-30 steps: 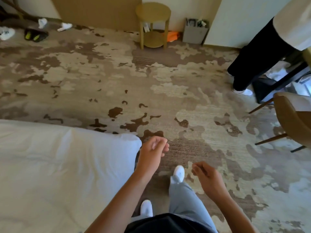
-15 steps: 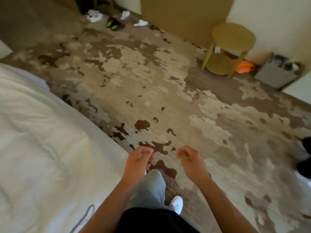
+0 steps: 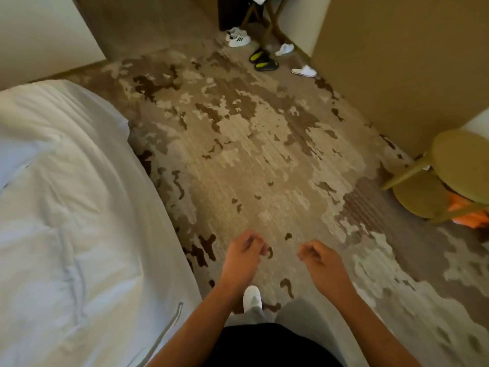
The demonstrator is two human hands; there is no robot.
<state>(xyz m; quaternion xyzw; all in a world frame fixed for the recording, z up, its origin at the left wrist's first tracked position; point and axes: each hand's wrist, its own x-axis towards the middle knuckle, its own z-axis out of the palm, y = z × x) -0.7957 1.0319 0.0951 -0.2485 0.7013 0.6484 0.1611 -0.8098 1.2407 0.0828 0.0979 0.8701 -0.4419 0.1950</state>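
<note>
The patterned carpet [image 3: 264, 154], beige with brown patches, fills the middle of the view from 12 o'clock down to 5 o'clock. The bed [image 3: 66, 207], under a wrinkled white duvet, takes the whole left side from 7 to 10 o'clock. Its edge runs down toward 7 o'clock, close beside the person's left forearm. A tan wall panel [image 3: 397, 62] stands at 1 to 2 o'clock. A small round desk [image 3: 460, 160] with a lower shelf is at 3 o'clock, near this panel. Crossed wooden legs of a rack [image 3: 267, 19] show at 12 o'clock.

The person is at 6 o'clock, in a black top and grey trousers [image 3: 299, 311], with both bare forearms stretched forward. The left hand [image 3: 244, 256] is low in the view, a little toward 7 o'clock, above the carpet and near the bed edge but apart from it. Its fingers are loosely curled and it holds nothing. The right hand [image 3: 320, 260] is beside it, a little toward 5 o'clock, apart from the left one, also loosely curled and empty.

An orange thing [image 3: 468, 215] lies under the desk at 4 o'clock; what it is I cannot tell. One white shoe [image 3: 252, 298] on the person's foot shows at 6 o'clock between the forearms. Near 12 o'clock on the carpet lie white sneakers [image 3: 238, 38], black-and-yellow sandals [image 3: 263, 60] and a white slipper [image 3: 304, 71]
</note>
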